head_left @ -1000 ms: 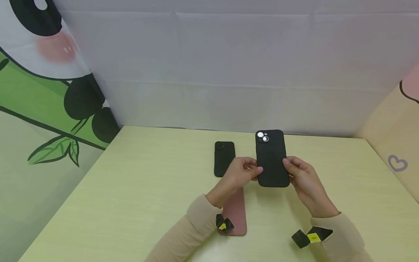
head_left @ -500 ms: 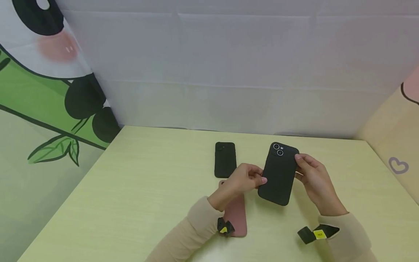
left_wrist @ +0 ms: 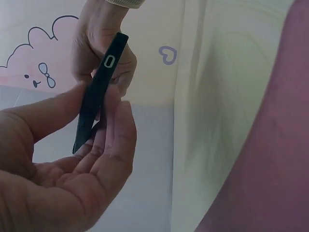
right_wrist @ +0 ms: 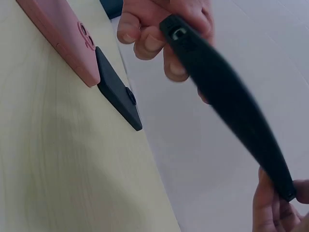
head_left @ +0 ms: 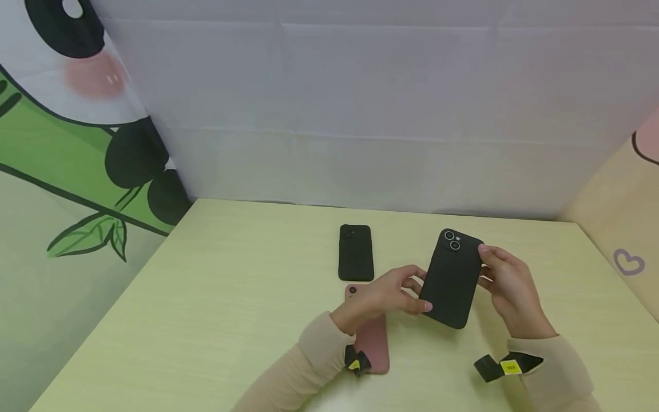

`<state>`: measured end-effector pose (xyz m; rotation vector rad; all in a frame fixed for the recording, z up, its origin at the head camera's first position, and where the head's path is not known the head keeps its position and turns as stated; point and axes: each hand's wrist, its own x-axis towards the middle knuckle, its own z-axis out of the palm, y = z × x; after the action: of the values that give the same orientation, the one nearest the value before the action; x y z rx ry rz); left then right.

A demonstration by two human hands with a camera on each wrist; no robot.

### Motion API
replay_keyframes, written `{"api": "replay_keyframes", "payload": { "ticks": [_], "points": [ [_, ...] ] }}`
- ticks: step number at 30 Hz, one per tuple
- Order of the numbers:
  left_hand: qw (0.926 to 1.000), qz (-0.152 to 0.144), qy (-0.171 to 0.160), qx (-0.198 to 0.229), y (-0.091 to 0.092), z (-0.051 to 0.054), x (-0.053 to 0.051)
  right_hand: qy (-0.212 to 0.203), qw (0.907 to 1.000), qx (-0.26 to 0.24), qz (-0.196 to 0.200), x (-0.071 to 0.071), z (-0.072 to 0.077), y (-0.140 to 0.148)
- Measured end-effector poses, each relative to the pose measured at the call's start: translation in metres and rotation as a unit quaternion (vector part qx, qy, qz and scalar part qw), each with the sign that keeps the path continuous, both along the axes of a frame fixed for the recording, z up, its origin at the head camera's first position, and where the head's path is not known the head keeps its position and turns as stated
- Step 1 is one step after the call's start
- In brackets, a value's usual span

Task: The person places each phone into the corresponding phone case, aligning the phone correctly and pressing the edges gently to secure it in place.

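A black phone [head_left: 452,286] with two round camera rings is held tilted above the table, its back facing up in the head view. My right hand [head_left: 515,292] grips its upper right edge, thumb on the back. At the lower left corner, my left hand [head_left: 386,293] pinches it between thumb and fingers. The left wrist view shows the phone [left_wrist: 102,79] edge-on with an oval port opening. Seen from the right wrist, the phone's [right_wrist: 231,106] side runs between both hands. The screen side is hidden in the head view.
A pink phone [head_left: 374,346] lies partly under my left wrist. Behind it, another black phone [head_left: 355,253] lies flat on the pale table [head_left: 231,297]. A white sheet [head_left: 334,103] hangs along the table's back edge.
The held phone has turned clockwise, tipped back and moved right and lower. My right hand has shifted right with it; my left hand has slid down to its lower left corner and its fingers have spread.
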<state>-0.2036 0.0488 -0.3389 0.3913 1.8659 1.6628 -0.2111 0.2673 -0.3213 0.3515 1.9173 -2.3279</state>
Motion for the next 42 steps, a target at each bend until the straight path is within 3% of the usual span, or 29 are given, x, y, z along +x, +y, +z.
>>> {"api": "replay_keyframes", "payload": {
  "ticks": [3, 6, 14, 20, 25, 30, 34, 42],
  "points": [
    [0.9996, -0.017, -0.015, 0.015, -0.001, 0.0, 0.001, -0.01, 0.9999, 0.009, -0.011, -0.001, 0.001, 0.0],
    [0.9997, -0.014, -0.018, 0.005, -0.002, 0.0, 0.001, -0.014, 0.9998, 0.014, -0.009, -0.002, 0.0, -0.001],
    [0.9981, 0.035, 0.006, -0.051, -0.001, -0.002, 0.001, 0.021, 0.9972, 0.07, 0.017, -0.006, -0.005, -0.005],
    [0.9898, 0.042, 0.045, -0.129, 0.001, -0.005, -0.003, 0.029, 0.9931, 0.109, 0.031, -0.013, -0.009, -0.007],
    [0.9746, 0.019, 0.091, -0.204, 0.002, -0.008, -0.011, 0.033, 0.9866, 0.153, 0.046, -0.022, -0.012, -0.01],
    [0.9452, 0.006, 0.156, -0.287, -0.001, -0.008, -0.019, 0.042, 0.9783, 0.194, 0.06, -0.032, -0.017, -0.019],
    [0.9263, 0.008, 0.191, -0.325, -0.005, -0.01, -0.024, 0.044, 0.9766, 0.198, 0.072, -0.039, -0.022, -0.026],
    [0.9145, 0.025, 0.178, -0.362, -0.007, -0.013, -0.033, 0.037, 0.9734, 0.206, 0.094, -0.053, -0.025, -0.037]
  ]
}}
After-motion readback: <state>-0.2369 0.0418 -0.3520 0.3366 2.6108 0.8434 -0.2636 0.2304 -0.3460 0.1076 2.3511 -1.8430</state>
